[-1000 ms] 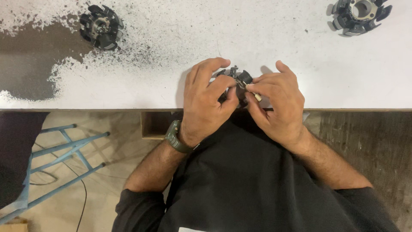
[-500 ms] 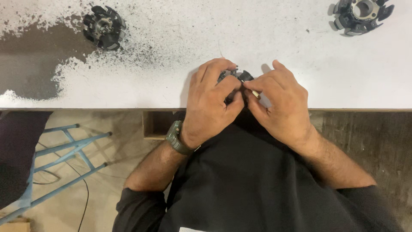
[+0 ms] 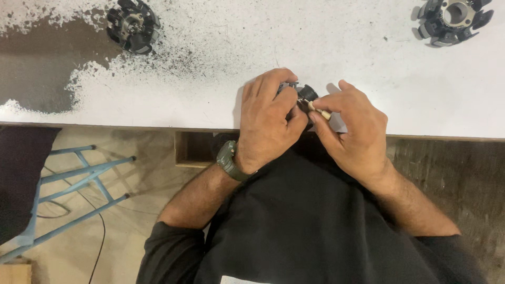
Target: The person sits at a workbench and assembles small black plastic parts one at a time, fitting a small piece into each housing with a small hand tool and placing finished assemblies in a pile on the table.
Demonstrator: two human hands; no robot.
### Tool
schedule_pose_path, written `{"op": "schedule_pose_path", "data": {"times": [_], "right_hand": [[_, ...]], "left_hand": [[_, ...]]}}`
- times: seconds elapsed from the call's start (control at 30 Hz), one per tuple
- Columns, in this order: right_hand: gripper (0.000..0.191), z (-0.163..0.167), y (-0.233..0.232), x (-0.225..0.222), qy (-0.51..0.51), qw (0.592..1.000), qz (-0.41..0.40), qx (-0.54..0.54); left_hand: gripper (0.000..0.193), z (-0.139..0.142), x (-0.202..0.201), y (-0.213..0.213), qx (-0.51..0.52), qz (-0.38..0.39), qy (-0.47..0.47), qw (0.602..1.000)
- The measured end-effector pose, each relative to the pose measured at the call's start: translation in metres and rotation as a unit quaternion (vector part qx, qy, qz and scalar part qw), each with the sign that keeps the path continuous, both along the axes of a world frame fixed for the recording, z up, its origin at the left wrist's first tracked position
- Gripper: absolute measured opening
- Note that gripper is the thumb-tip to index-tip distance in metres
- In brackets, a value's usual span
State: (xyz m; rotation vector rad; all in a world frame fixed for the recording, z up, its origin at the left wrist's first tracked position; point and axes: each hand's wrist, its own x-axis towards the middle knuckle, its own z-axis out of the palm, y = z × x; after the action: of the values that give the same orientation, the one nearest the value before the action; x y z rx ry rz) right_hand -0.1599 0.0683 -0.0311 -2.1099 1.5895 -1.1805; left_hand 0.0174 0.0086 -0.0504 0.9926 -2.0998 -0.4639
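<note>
Left hand (image 3: 268, 123) clamps small black round metal part (image 3: 305, 93) at white table (image 3: 368, 58) edge; right hand (image 3: 350, 126) pinches thin pale stick (image 3: 319, 110). Part prob. stiff, hefty w/ slots — grip by rim.

Black long-sleeved top, sleeves pushed up; dark green wristwatch (image 3: 227, 160) on left wrist.

Head camera, looking steeply down, seemingly close.
</note>
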Motion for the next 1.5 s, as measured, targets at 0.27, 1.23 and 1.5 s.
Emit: {"op": "schedule_pose_path", "data": {"times": [0.27,1.23,1.5], "right_hand": [[0.024,0.001,-0.001,0.008,0.059,0.998,-0.004,-0.034],[0.021,-0.004,-0.012,0.004,0.002,0.999,-0.031,-0.040],[0.022,-0.005,-0.014,0.003,0.013,0.998,-0.021,-0.053]], "left_hand": [[0.012,-0.009,0.002,0.001,-0.024,0.004,0.006,1.000],[0.016,0.033,0.027,-0.019,-0.075,-0.065,-0.094,0.991],[0.013,0.040,0.018,-0.017,-0.030,-0.129,-0.106,0.985]]}}
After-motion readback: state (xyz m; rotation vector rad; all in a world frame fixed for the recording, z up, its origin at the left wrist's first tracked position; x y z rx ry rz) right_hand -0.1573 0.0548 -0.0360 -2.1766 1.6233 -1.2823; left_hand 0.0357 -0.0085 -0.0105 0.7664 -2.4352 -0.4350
